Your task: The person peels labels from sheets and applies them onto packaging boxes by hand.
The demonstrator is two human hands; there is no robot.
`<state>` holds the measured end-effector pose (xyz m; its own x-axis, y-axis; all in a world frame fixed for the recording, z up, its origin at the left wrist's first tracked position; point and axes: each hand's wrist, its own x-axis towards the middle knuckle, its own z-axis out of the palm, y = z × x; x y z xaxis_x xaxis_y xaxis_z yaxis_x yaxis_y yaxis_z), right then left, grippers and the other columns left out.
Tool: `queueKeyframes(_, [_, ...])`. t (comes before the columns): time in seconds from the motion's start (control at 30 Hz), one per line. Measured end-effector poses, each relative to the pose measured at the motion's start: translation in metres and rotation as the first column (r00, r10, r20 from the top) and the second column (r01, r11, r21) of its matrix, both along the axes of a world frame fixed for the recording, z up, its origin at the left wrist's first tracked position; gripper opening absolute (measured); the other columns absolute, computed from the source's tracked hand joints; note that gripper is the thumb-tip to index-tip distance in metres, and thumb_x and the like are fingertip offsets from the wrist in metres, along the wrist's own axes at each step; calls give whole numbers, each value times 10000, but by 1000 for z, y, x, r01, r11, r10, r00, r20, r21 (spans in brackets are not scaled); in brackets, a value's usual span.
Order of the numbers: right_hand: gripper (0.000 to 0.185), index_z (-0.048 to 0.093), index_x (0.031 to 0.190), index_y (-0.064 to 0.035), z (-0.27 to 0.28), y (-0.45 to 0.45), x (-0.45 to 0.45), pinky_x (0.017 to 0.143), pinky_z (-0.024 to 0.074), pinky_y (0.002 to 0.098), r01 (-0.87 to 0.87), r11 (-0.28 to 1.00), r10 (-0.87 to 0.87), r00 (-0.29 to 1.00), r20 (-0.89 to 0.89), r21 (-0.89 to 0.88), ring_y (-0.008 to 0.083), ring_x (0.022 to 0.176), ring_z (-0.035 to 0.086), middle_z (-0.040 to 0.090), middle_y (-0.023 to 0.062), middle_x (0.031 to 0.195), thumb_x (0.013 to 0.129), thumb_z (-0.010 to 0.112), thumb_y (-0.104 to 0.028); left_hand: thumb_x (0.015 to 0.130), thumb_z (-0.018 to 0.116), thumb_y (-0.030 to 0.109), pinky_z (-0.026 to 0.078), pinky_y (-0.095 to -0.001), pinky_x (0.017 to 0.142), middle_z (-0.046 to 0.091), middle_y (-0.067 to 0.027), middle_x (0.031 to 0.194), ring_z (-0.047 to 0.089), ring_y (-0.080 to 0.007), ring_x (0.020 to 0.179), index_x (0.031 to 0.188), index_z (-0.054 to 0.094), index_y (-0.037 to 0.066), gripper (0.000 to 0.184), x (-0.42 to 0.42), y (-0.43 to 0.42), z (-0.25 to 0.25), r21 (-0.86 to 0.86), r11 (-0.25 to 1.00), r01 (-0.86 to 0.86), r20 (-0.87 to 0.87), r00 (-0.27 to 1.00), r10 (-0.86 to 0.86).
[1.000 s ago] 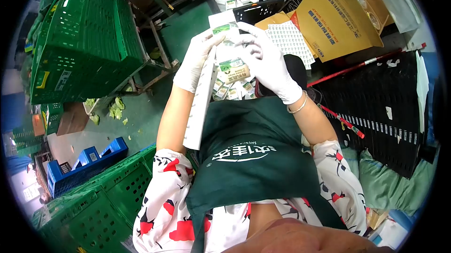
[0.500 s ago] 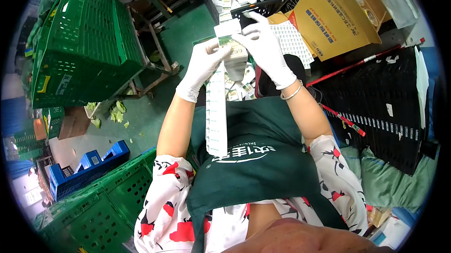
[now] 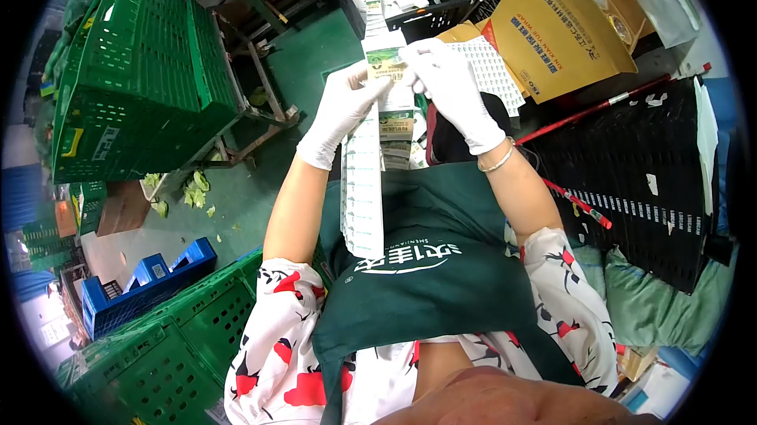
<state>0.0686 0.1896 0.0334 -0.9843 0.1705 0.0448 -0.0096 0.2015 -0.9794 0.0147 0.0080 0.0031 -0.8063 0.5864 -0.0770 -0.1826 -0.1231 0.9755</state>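
My left hand (image 3: 344,109), in a white glove, is closed, with its thumb over a strip of green-and-white printed labels (image 3: 385,62) and a long white sheet of small stickers (image 3: 362,196). The sticker sheet hangs down against the dark green apron (image 3: 426,267). My right hand (image 3: 451,84), also gloved, has its fingers drawn together at the right edge of the label strip; what lies between the fingertips is hidden. Below my hands, more of the strip (image 3: 396,125) hangs in folds. Its upper end runs up to the black crate (image 3: 438,16), which holds many such labels.
Another sticker sheet (image 3: 489,70) lies beside a yellow cardboard box (image 3: 552,31). Stacked green crates (image 3: 142,78) stand at left, with leaf scraps (image 3: 197,187) on the floor. Black crates (image 3: 631,180) and a red pole (image 3: 579,204) are at right.
My right hand's spread fingers have drawn together at the strip's edge. The strip below my hands has dropped open, showing more printed labels. My left hand has hardly moved.
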Motion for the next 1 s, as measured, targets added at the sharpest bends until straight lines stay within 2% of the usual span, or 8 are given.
queueKeyframes(0.2, [376,625,983,-8,-16,5,-16,622,528,282,230,785,-273,962,-12,575,173,681,682,675,112,730,857,751,-340,916,656,95,491,-211,791,706,-35,1037,613,-62,877,1162,671,-21,273,1,-3,2,47,998,-48,19,999,48])
queueKeyframes(0.23, [412,620,1005,-16,-20,8,-17,640,523,273,257,845,-301,953,20,468,150,725,673,670,95,751,838,772,-361,917,655,98,495,-216,804,709,-44,1033,622,-69,881,1153,674,-23,266,-5,-7,-2,-15,993,-114,-27,993,113])
queueKeyframes(0.37, [345,595,1101,-38,-6,-1,27,637,493,232,-158,979,181,963,201,-126,76,743,591,633,23,869,894,714,-287,949,626,99,468,-224,694,701,-37,971,595,-60,793,1082,677,-34,196,-36,-13,-23,6,837,-547,-146,828,541])
queueKeyframes(0.47, [311,608,1132,-19,-5,-20,68,683,523,256,-220,973,211,971,113,76,96,789,647,667,57,922,884,715,-173,972,594,84,462,-220,702,694,-41,971,594,-68,793,1091,666,-41,187,-50,-20,-35,151,707,-690,-159,689,707])
queueKeyframes(0.57, [245,632,1084,2,-20,-18,79,711,533,270,-76,956,70,997,30,282,107,766,656,667,76,913,890,700,-130,981,583,102,465,-226,676,693,-40,923,607,-68,796,1090,657,-48,200,-55,-26,-41,57,686,-725,-240,657,714])
queueKeyframes(0.7, [171,675,1024,12,-20,-8,75,720,526,255,-78,899,125,989,-82,430,117,756,676,696,97,913,918,648,-118,997,562,129,460,-228,643,687,-42,873,613,-63,795,1086,653,-49,219,-48,-28,-20,17,712,-702,-245,687,684])
queueKeyframes(0.83, [173,687,1026,28,-1,-7,72,711,512,236,-152,968,124,981,148,200,97,824,670,713,81,939,916,644,-99,1006,545,121,489,-250,735,699,-86,950,619,-94,828,1140,637,-63,246,-41,-24,-5,125,678,-724,-293,626,723])
queueKeyframes(1.0, [166,656,1042,45,-14,-19,69,673,491,217,192,978,-198,977,-74,-82,61,786,630,697,39,876,916,664,-64,1006,540,109,502,-267,784,699,-98,1025,621,-108,866,1171,629,-73,261,-40,-19,-11,202,595,-778,-321,521,791])
